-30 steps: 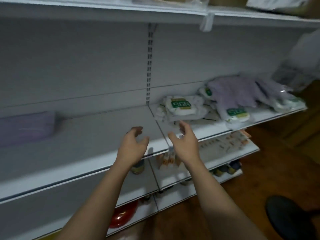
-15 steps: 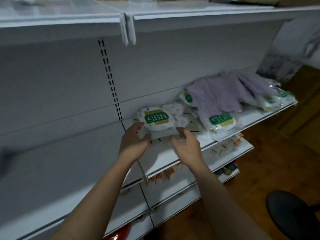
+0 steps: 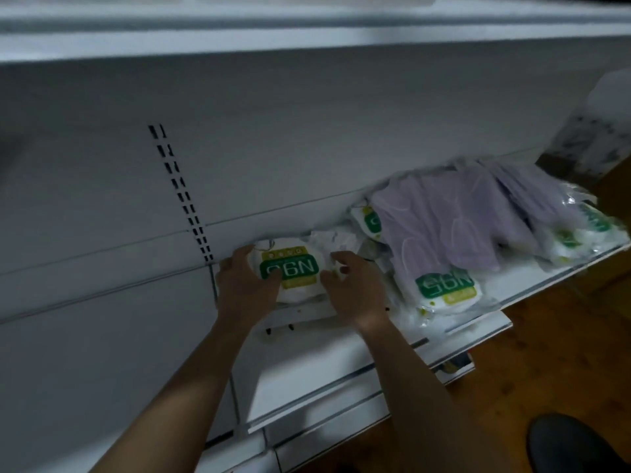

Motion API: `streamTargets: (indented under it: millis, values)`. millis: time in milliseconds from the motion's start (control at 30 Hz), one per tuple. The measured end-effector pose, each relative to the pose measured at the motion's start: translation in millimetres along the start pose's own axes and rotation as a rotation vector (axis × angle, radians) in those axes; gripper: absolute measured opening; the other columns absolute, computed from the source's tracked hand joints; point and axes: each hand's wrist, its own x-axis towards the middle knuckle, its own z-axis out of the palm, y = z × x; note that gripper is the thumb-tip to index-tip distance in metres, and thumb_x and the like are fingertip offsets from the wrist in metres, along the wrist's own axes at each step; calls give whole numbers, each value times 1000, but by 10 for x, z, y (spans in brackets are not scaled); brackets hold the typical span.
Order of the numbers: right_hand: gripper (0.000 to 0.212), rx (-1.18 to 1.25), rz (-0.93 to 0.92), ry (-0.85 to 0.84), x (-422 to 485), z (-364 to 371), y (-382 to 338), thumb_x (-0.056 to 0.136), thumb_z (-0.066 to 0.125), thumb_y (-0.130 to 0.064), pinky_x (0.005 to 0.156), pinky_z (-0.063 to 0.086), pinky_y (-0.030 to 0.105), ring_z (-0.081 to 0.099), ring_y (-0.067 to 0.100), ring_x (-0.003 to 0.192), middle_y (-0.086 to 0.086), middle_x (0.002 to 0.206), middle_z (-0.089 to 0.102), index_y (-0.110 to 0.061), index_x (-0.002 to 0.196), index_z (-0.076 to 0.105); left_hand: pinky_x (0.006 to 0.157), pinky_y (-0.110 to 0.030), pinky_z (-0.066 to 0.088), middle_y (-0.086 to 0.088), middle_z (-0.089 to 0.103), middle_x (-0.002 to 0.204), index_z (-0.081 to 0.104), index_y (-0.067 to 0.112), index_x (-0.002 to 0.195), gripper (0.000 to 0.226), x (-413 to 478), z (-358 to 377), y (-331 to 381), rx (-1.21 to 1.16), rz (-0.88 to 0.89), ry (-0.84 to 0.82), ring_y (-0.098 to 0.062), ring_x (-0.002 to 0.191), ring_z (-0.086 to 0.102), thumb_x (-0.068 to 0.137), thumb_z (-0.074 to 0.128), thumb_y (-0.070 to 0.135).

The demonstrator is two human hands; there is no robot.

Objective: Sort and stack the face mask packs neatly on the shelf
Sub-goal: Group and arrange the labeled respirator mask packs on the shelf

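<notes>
A white N95 mask pack (image 3: 294, 274) with a green label lies at the left end of the white shelf (image 3: 532, 285). My left hand (image 3: 244, 288) grips its left side, thumb on the label. My right hand (image 3: 355, 291) holds its right edge with curled fingers. A second N95 pack (image 3: 447, 291) lies to the right near the shelf's front. Lilac mask packs (image 3: 444, 223) are heaped behind it, with more N95 packs (image 3: 577, 237) at the far right.
An upper shelf (image 3: 307, 42) overhangs the work area. Lower shelves (image 3: 341, 380) jut out below my forearms. A slotted upright (image 3: 181, 192) runs down the back panel. Wooden floor (image 3: 546, 363) and a dark shoe (image 3: 580, 445) lie at the lower right.
Both hands moved forward from in front of the shelf onto the leftmost N95 pack and took hold of its sides. The view shifted closer and to the right.
</notes>
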Motion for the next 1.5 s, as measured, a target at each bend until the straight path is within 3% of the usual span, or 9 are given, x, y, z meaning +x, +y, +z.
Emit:
streamTargets:
  millis: [133, 300, 467, 567, 667, 933, 1167, 1300, 1500]
  values:
    - [47, -91, -79, -154, 172, -92, 38, 92, 60, -29, 89, 39, 19, 55, 16, 114, 4, 129, 57, -19, 137, 49, 95, -28, 41, -16, 47, 134, 38, 18, 145, 72, 11, 138, 101, 20, -47, 62, -28, 123, 47, 84, 74, 30]
    - [46, -119, -122, -314, 300, -176, 91, 91, 60, -32, 98, 45, 31, 56, 21, 113, 7, 120, 60, -21, 134, 50, 97, -34, 46, -13, 48, 139, 36, 14, 146, 77, -60, 235, 225, -62, -122, 159, -26, 119, 52, 82, 78, 23]
    - [38, -26, -165, -365, 356, -210, 101, 90, 62, -27, 86, 43, 26, 56, 19, 109, 4, 126, 56, -21, 127, 55, 94, -35, 50, -10, 59, 131, 39, 7, 146, 80, -110, 117, 328, -366, -294, 230, -22, 109, 59, 78, 81, 20]
    - [33, 18, -216, -353, 368, -215, 49, 91, 62, -31, 81, 43, 25, 57, 16, 103, 2, 119, 59, -18, 121, 60, 67, -29, 56, -8, 73, 94, 64, 4, 118, 48, -215, -37, 363, -650, -381, 161, -21, 77, 69, 81, 78, 32]
    - [33, 41, -311, -322, 392, -189, -44, 90, 64, -32, 89, 47, 32, 59, 19, 106, 4, 117, 64, -13, 117, 64, 45, -19, 47, 1, 67, 61, 68, 10, 94, 30, -380, -156, 355, -747, -398, 63, -13, 49, 62, 85, 71, 38]
    - [32, 12, -573, -479, 316, 22, -361, 86, 69, -16, 96, 46, 28, 57, 14, 109, 1, 120, 64, -15, 117, 66, 64, -29, 56, -11, 74, 105, 64, 3, 119, 47, -670, -488, -15, -634, -474, -35, -21, 87, 71, 86, 70, 37]
    - [27, 8, -646, -454, 437, -130, -428, 84, 71, -13, 98, 45, 33, 55, 17, 111, 3, 118, 62, -15, 111, 68, 74, -30, 51, -6, 76, 99, 76, 14, 102, 68, -543, -554, 134, -396, -338, -145, -25, 96, 69, 53, 82, 61]
    - [20, -23, -640, -327, 497, -284, -352, 88, 68, -12, 96, 46, 32, 58, 18, 105, 7, 114, 64, -11, 108, 69, 64, -23, 57, -10, 76, 98, 75, 9, 97, 28, -419, -325, 363, -569, -291, -314, -19, 80, 74, 84, 66, 32]
    - [27, -94, -523, -125, 464, -570, -150, 91, 64, -18, 100, 38, 19, 55, 15, 110, 4, 121, 62, -14, 117, 66, 70, -30, 61, -15, 73, 107, 70, 4, 108, 32, -259, 20, 567, -705, -295, -498, -21, 85, 73, 80, 67, 19]
